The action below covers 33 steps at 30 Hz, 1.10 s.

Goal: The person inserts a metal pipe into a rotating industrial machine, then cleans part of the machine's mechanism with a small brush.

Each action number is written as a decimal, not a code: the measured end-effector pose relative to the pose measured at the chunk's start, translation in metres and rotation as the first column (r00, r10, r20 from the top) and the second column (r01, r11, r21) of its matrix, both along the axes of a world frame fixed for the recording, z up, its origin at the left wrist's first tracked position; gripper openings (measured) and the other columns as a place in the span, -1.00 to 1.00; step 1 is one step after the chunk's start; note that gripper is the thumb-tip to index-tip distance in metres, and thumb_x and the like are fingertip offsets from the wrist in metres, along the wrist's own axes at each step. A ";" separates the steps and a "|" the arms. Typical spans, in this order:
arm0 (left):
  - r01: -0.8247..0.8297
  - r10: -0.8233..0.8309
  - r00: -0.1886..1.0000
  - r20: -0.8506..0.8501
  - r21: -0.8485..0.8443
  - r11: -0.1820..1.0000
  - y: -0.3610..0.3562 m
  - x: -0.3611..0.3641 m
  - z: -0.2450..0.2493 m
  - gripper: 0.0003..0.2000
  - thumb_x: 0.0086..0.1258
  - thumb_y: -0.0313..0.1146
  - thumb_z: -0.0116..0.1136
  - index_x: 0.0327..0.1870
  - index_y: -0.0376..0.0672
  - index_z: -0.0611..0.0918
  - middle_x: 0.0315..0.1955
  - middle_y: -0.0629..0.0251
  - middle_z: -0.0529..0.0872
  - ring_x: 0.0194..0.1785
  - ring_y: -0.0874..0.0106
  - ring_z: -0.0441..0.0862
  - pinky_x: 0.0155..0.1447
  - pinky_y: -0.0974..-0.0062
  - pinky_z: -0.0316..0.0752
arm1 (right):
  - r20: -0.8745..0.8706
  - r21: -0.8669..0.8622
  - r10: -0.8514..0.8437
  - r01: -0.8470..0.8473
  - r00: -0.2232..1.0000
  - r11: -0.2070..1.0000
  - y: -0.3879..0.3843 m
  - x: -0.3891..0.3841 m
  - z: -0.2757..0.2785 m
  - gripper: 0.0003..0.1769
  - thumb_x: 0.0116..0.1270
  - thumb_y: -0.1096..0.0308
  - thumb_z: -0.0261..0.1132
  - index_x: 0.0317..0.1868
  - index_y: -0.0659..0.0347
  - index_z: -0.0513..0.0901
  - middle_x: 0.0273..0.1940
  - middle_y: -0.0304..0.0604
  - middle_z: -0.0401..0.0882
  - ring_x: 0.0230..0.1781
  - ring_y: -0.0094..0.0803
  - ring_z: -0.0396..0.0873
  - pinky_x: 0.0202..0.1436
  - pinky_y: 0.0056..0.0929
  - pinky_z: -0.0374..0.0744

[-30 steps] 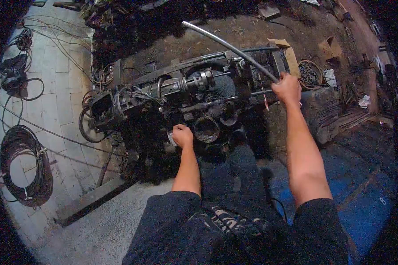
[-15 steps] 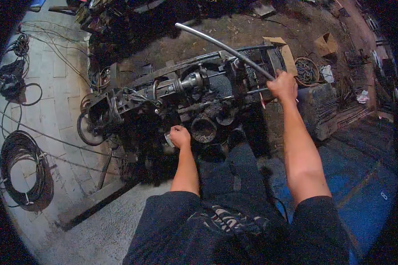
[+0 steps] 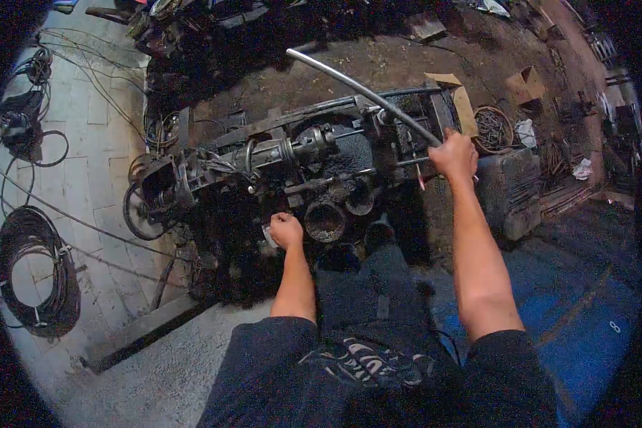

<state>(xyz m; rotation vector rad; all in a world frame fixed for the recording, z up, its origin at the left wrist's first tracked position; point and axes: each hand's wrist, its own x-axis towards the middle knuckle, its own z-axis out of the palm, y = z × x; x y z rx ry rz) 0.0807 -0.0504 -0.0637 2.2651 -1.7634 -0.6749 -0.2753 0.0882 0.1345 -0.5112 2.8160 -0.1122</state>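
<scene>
In the head view, my right hand (image 3: 455, 155) is wrapped around the lower end of a long metal rod (image 3: 357, 87). The rod slants up and to the left above a dark, greasy machine (image 3: 264, 150) with a spindle-like shaft (image 3: 310, 143). My left hand (image 3: 287, 230) is closed at the machine's near side, left of a round cup of metal chips (image 3: 325, 221). A small pale piece (image 3: 269, 237) shows beside its fingers; what the hand grips is hidden. A thin red-ended lever (image 3: 421, 178) hangs just left of my right wrist.
A coiled dark cable (image 3: 37, 267) lies on the tiled floor at left, with loose cables behind it. To the right stand a dark block-like box (image 3: 512, 192), a basket of metal scraps (image 3: 493, 130) and an open cardboard box (image 3: 526, 85). Metal shavings (image 3: 354, 153) fill the machine's pan.
The view has shifted slightly, and the scene sits a little lower in it. Both hands keep their grips, and the rod stays at nearly the same slant over the machine.
</scene>
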 end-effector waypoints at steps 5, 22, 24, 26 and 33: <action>-0.011 0.012 1.000 0.027 -0.042 0.999 0.003 -0.009 0.022 -0.82 0.25 -0.31 0.04 -0.32 -0.20 0.65 -0.38 -0.04 0.69 -0.25 -0.02 0.63 -0.14 0.05 0.49 | -0.023 -0.005 0.015 -0.015 1.000 1.000 0.003 -0.002 -0.004 -0.58 -0.10 0.18 0.33 -0.17 0.17 0.67 -0.22 0.13 0.66 -0.13 0.04 0.64 -0.01 -0.08 0.59; 0.001 0.001 1.000 0.016 -0.105 0.994 0.002 0.001 0.008 -0.75 0.26 -0.29 0.01 -0.31 -0.29 0.65 -0.39 -0.12 0.68 -0.26 -0.06 0.63 -0.13 0.07 0.49 | 0.019 -0.099 0.117 -0.115 0.993 0.988 0.015 -0.011 -0.008 -0.60 -0.07 0.22 0.32 -0.20 0.24 0.64 -0.22 0.09 0.65 -0.16 0.02 0.65 -0.06 -0.05 0.60; 0.006 -0.001 0.999 0.048 -0.112 0.994 0.002 0.000 0.006 -0.75 0.26 -0.29 0.02 -0.30 -0.30 0.65 -0.40 -0.11 0.68 -0.26 -0.06 0.63 -0.13 0.08 0.49 | 0.039 -0.104 0.127 -0.123 0.991 0.987 0.017 -0.010 -0.006 -0.60 -0.05 0.22 0.33 -0.18 0.24 0.63 -0.21 0.09 0.65 -0.15 0.02 0.65 -0.05 -0.06 0.59; 0.009 0.001 0.997 0.081 -0.122 0.992 0.001 0.006 0.000 -0.75 0.26 -0.29 0.03 -0.30 -0.30 0.65 -0.40 -0.10 0.68 -0.26 -0.06 0.63 -0.12 0.08 0.49 | 0.008 -0.116 0.130 -0.128 0.992 0.985 0.017 -0.011 -0.009 -0.62 -0.03 0.24 0.33 -0.18 0.25 0.63 -0.21 0.09 0.65 -0.16 0.02 0.65 -0.06 -0.06 0.60; 0.008 -0.002 0.999 0.046 -0.121 0.993 0.002 0.002 0.001 -0.77 0.27 -0.31 0.04 -0.28 -0.29 0.66 -0.38 -0.07 0.69 -0.26 0.01 0.65 -0.12 0.13 0.51 | 0.000 -0.162 0.179 -0.176 0.984 0.971 0.020 -0.009 -0.012 -0.65 0.00 0.25 0.31 -0.20 0.26 0.62 -0.25 0.09 0.65 -0.18 0.01 0.65 -0.09 -0.08 0.60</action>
